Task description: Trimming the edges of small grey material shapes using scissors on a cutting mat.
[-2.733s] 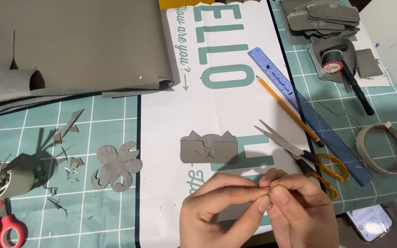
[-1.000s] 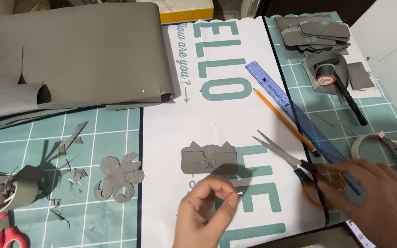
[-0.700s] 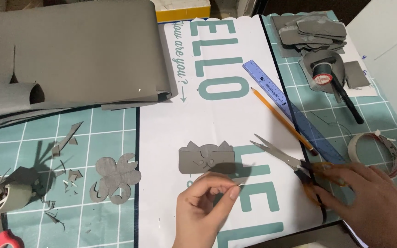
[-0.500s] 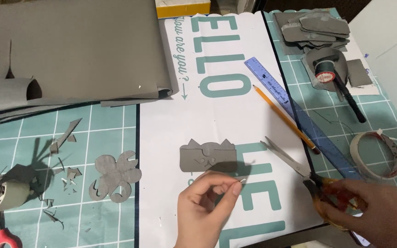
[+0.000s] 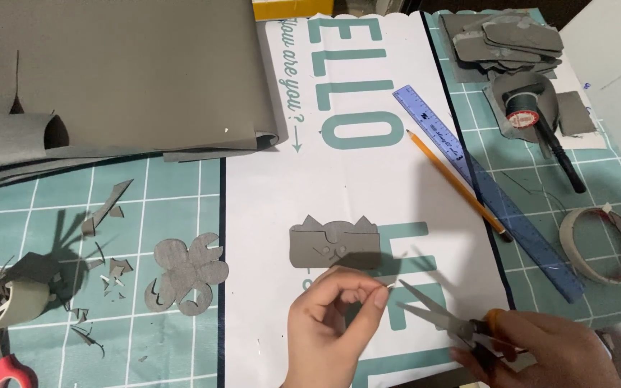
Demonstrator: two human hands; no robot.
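**Scissors Open Beside a Pinched Scrap**

Teal gridded cutting mat covers the table, with a white printed sheet laid across its middle; at lower centre the left hand pinches thumb and forefinger together on something too small to identify; at lower right the right hand grips orange-handled scissors, blades parted and pointing toward the left fingertips; just above the left hand lies a grey cut-out piece; a grey flower-like shape sits at lower left among scraps; a pencil and blue ruler run diagonally at right, near a tape roll; grey sheets fill the upper left.
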